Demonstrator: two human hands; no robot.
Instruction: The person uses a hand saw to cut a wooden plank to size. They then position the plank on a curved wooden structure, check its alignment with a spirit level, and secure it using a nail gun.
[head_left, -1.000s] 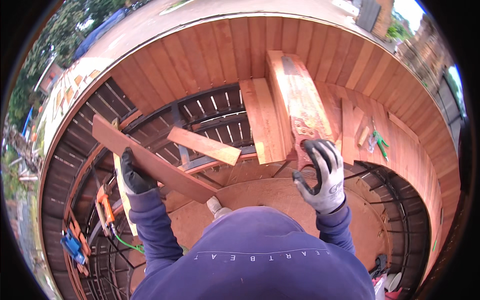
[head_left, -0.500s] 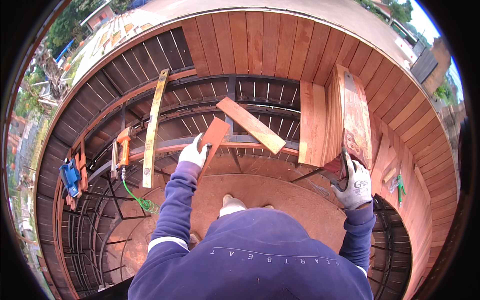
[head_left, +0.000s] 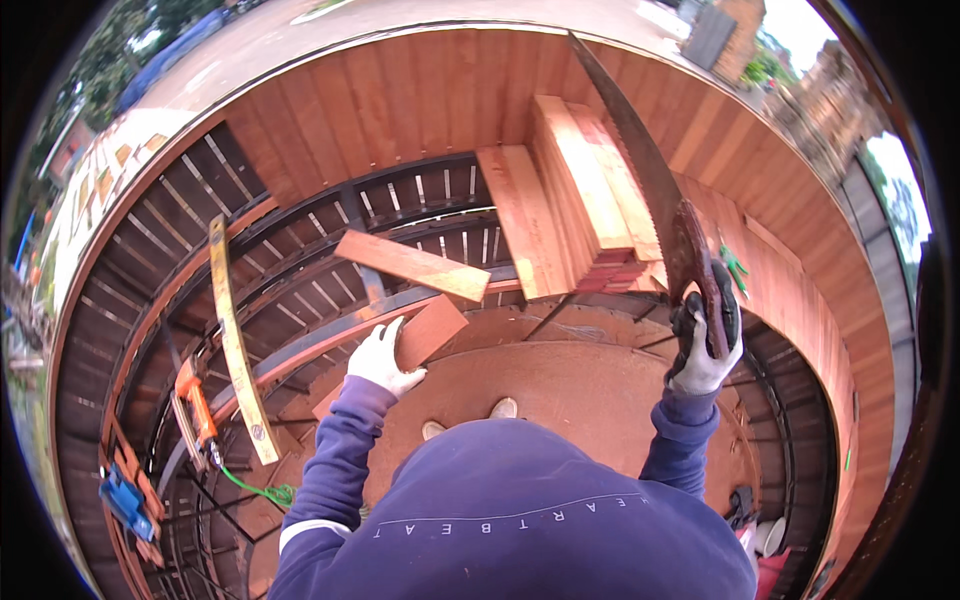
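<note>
My right hand [head_left: 706,340], in a white and dark glove, is closed round the wooden handle [head_left: 690,240] of a handsaw. Its long dark blade [head_left: 630,120] is raised, pointing away from me over the stacked boards. In my left hand [head_left: 383,360], also gloved, is a short reddish board [head_left: 432,332], tilted, with one end past the fingers and the other below the wrist. Just beyond that board, a loose plank [head_left: 412,265] lies slanted across the dark curved metal frame [head_left: 320,345].
A stack of boards [head_left: 585,180] lies on the slatted bench right of centre. To the left are a yellow spirit level [head_left: 238,340], an orange nail gun [head_left: 196,400] with a green hose [head_left: 262,490], and a blue tool [head_left: 124,500]. Green-handled pliers [head_left: 734,268] rest at right.
My right hand has lifted the saw off the stacked boards and swung it upright. The view has turned right. My left hand still has the short board, now held more level.
</note>
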